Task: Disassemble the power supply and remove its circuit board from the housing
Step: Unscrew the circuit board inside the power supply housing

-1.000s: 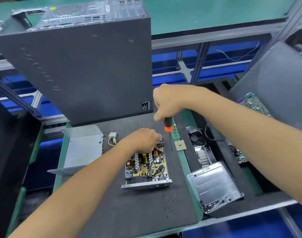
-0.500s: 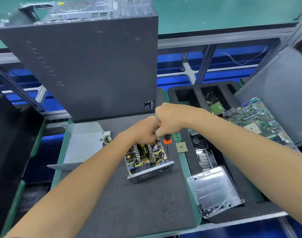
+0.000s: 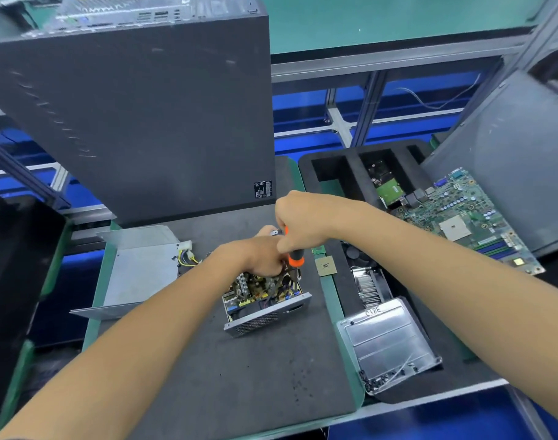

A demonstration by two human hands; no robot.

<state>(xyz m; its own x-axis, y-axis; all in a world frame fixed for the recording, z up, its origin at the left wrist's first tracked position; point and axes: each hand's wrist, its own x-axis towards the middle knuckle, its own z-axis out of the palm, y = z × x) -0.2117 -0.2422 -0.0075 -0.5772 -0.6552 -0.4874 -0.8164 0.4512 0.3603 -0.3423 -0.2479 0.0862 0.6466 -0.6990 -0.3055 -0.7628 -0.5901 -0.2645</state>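
Screwdriver at the open power supply

My right hand (image 3: 303,222) grips the orange screwdriver (image 3: 295,258); my left hand (image 3: 265,255) rests on the power supply (image 3: 265,300), its fingers' state hidden, mid-worktop (image 3: 239,376).

Open metal power supply housing (image 3: 268,319), lidless, on grey mat – circuit board (image 3: 262,290) inside

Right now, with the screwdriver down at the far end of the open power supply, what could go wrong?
1. The left hand rests on the circuit board right beside the screwdriver that the right hand grips; a slip might jab the left fingers or scrape components.
2. The power supply housing sits unclamped on the black mat, so pressure might shift it.
3. A freed screw might drop among the components and be hard to find.
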